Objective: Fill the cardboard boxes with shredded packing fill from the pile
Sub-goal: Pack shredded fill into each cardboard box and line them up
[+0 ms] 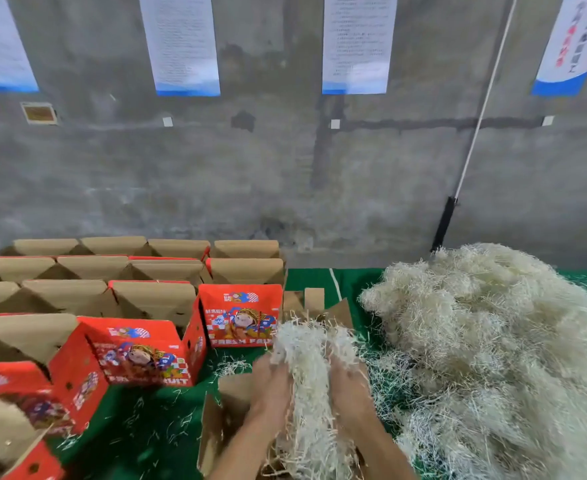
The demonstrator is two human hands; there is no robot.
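Observation:
A big pile of pale shredded packing fill [486, 334] lies on the right of the green mat. My left hand [271, 386] and my right hand [349, 382] hold a clump of fill [307, 368] between them, over an open brown cardboard box [222, 420] at the bottom centre. Strands hang from the clump down into that box. The fingers are blurred and partly buried in the fill. Several open red printed boxes [240, 315] stand in rows on the left.
A grey concrete wall [285, 168] with hanging paper notices rises behind. A white-handled tool with a black end [444, 223] leans against it behind the pile. Loose strands litter the green mat [146, 420]. Another open box [314, 303] sits behind my hands.

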